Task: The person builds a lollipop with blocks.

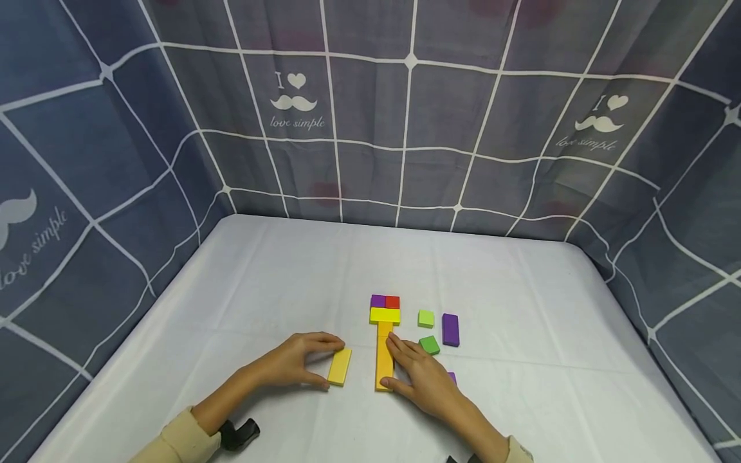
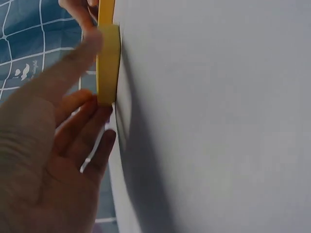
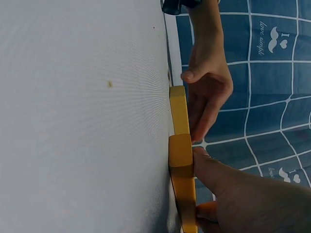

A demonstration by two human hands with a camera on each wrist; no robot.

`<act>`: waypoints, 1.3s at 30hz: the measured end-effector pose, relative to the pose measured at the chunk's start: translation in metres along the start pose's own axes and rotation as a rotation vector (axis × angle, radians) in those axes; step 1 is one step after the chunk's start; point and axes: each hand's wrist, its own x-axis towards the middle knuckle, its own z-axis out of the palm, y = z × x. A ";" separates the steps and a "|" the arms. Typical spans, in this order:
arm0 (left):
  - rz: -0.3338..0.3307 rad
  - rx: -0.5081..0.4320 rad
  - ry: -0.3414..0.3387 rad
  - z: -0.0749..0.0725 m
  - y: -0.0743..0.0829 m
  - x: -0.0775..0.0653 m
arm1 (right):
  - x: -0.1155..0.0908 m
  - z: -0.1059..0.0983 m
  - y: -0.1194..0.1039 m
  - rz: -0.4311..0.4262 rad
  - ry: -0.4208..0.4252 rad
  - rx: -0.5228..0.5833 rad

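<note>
My left hand [image 1: 295, 362] pinches a flat yellow block [image 1: 339, 367] lengthwise, thumb at its near end and fingertips at its far end. In the left wrist view the thumb overlaps one end of this yellow block [image 2: 109, 68]. My right hand [image 1: 425, 379] rests over a long orange block [image 1: 383, 363], its thumb on the near end and its fingertips at the right edge farther up. The right wrist view shows the thumb touching the orange block [image 3: 181, 160]. Beyond it, a smaller orange block [image 1: 384, 328] meets a bright yellow block [image 1: 384, 316] laid crosswise.
A purple block [image 1: 378, 301] and a red block [image 1: 392, 301] sit side by side behind the crosswise block. To the right lie a light green block [image 1: 426, 318], a green block [image 1: 429, 345] and a purple block [image 1: 450, 330]. Another purple piece [image 1: 452, 378] is partly hidden by the right hand.
</note>
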 end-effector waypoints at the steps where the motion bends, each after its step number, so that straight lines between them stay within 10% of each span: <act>1: 0.004 0.006 -0.005 0.001 -0.001 0.000 | 0.000 0.000 0.000 0.001 -0.002 0.001; 9: 0.013 0.098 -0.001 -0.004 0.002 0.012 | 0.000 0.000 0.001 -0.010 0.007 -0.004; 20: -0.006 0.063 0.298 -0.026 -0.019 0.078 | 0.000 0.001 0.001 -0.009 0.006 -0.012; 39: -0.081 -0.051 0.243 -0.010 -0.061 0.105 | 0.000 0.000 0.000 -0.015 0.007 -0.022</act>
